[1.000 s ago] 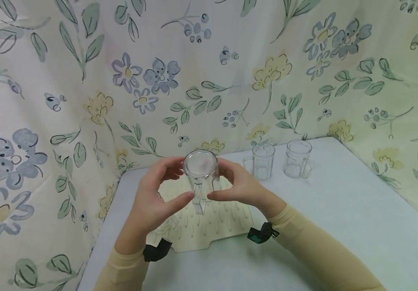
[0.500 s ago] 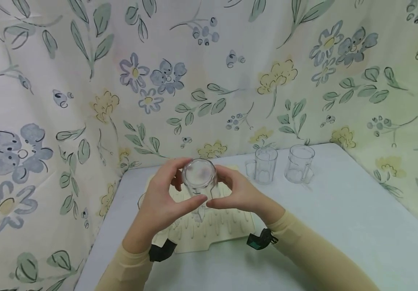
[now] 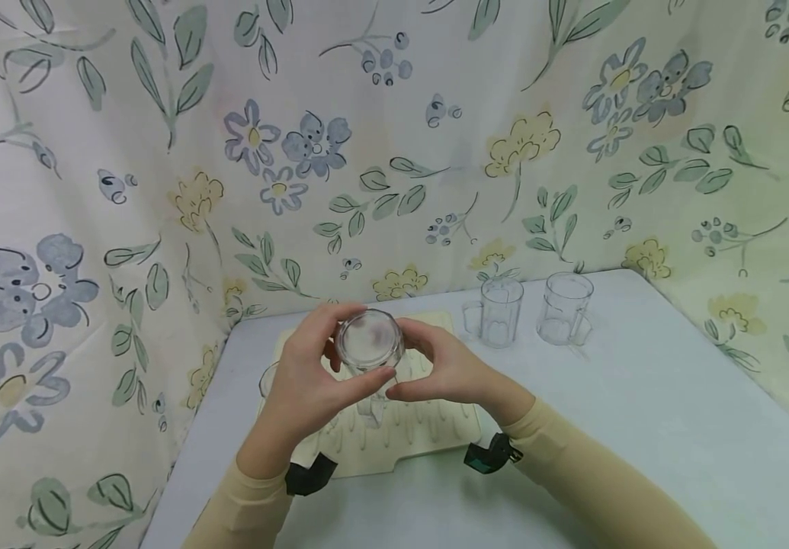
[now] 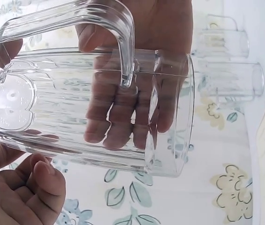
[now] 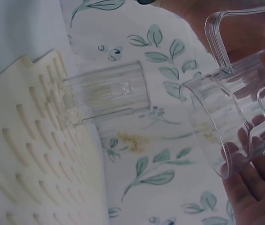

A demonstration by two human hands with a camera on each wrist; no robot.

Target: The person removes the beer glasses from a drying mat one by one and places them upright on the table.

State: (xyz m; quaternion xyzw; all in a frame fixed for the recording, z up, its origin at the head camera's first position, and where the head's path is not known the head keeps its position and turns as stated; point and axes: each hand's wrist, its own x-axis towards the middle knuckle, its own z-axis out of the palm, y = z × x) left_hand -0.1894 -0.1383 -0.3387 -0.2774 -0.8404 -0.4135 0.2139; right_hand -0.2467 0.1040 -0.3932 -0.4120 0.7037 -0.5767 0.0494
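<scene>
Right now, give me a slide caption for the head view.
Left hand and right hand hold an upside-down clear mug above a ridged cream mat; two more mugs stand farther right.

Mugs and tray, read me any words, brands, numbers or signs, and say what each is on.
None readable.
Held mug: faint base marks, too small to read.
Mug on tray: pale mark, too blurred to read.
Table mugs: none seen.
Tray: none seen.

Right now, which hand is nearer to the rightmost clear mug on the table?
Right. The right hand is left of and in front of the rightmost clear mug, holding the upturned mug from the right; the left hand is farther left, holding it from the left.
</scene>
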